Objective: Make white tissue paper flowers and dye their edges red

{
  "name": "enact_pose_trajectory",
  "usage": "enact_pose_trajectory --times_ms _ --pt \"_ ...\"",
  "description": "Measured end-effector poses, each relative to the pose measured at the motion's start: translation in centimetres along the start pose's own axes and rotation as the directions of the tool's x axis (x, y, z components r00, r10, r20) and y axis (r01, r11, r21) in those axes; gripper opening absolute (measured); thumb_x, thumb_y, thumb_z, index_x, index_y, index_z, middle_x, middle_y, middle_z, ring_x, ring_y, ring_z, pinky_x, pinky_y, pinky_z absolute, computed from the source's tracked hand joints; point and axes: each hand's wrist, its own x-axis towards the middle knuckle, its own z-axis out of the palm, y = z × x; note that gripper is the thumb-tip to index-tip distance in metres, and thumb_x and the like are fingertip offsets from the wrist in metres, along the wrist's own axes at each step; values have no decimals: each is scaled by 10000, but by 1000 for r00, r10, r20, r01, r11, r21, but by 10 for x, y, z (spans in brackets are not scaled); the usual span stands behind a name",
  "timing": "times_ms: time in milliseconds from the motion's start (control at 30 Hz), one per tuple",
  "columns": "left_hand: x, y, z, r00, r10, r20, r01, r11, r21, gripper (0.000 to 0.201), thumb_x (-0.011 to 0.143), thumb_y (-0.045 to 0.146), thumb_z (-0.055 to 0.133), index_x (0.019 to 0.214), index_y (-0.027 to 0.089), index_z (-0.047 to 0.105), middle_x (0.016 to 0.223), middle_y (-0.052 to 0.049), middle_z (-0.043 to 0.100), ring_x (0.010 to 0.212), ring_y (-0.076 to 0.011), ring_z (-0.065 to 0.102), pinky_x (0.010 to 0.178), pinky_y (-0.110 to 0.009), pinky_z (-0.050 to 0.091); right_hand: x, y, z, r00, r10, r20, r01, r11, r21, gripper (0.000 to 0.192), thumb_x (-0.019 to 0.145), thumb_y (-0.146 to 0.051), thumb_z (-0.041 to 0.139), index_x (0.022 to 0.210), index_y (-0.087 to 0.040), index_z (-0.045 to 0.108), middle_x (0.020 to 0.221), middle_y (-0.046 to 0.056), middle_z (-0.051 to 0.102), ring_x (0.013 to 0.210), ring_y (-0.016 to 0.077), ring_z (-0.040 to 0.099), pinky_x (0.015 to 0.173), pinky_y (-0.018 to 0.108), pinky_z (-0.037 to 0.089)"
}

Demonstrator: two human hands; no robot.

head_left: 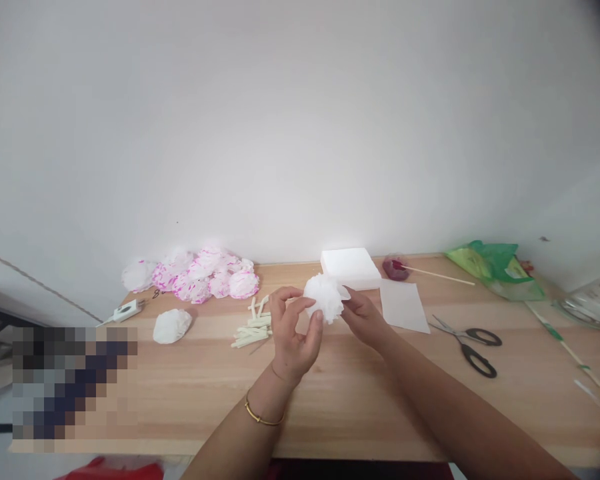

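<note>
Head view: white paper pompom (325, 298), just below frame centre
Left hand (295, 333): half-curled, pinching its left side
Right hand (364, 320): nearly closed, holding its right side

Faces a plain, pale grey wall (280, 133), smooth but for two small dark marks (544, 238), with a thin brownish line (30, 284) aslant across the left side. Includes a light wooden table (350, 407) set against it, straight-grained and faintly striped. Gets soft, diffuse light, dimmer toward the right.
</note>
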Motion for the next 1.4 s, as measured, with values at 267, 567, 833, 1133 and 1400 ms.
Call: enact_pose_trajectory --times_ms 267,567,833,1133,1400 --pt "4 -5 0 990 -143 2 143 990 3 33 812 166 561 823 185 585 964 -58 510 966 -188 510 862 -365 409 -1 0 -1 1000 -3 9 3 1000 -17 195 890 -365 500 889 -191 587 793 26 583 762 167 540 737 283 443" --pt "2 -3 2 995 -75 -61 74 997 -19 165 813 177 567 977 192 557 1018 -80 509 998 -201 509 891 -406 418 1 2 -1 999 38 -16 -38 999 0 161 887 -341 503 870 -200 578 780 22 586 757 168 542 712 280 443" --pt "3 -2 1 993 -118 0 118 992 47 48 794 179 590 838 193 579 980 -60 506 968 -194 513 865 -384 422 -2 -1 0 1000 8 2 -8 992 -130 165 892 -323 484 837 -193 571 773 17 567 744 159 535 721 273 439" --pt "3 -2 1 990 -130 -61 132 991 35 37 816 182 562 853 185 567 968 -64 517 966 -191 515 878 -389 419 -1 -2 0 999 8 -44 -17 982 -187 165 889 -318 477 853 -188 571 758 12 569 726 156 527 671 254 416" --pt "0 2 1 1000 3 2 -3 991 130 104 757 174 626 856 198 601 1008 -77 514 966 -213 516 866 -421 425 -1 -2 1 998 -23 -58 10 976 -217 187 892 -345 469 855 -197 577 741 17 571 743 173 548 711 279 438"
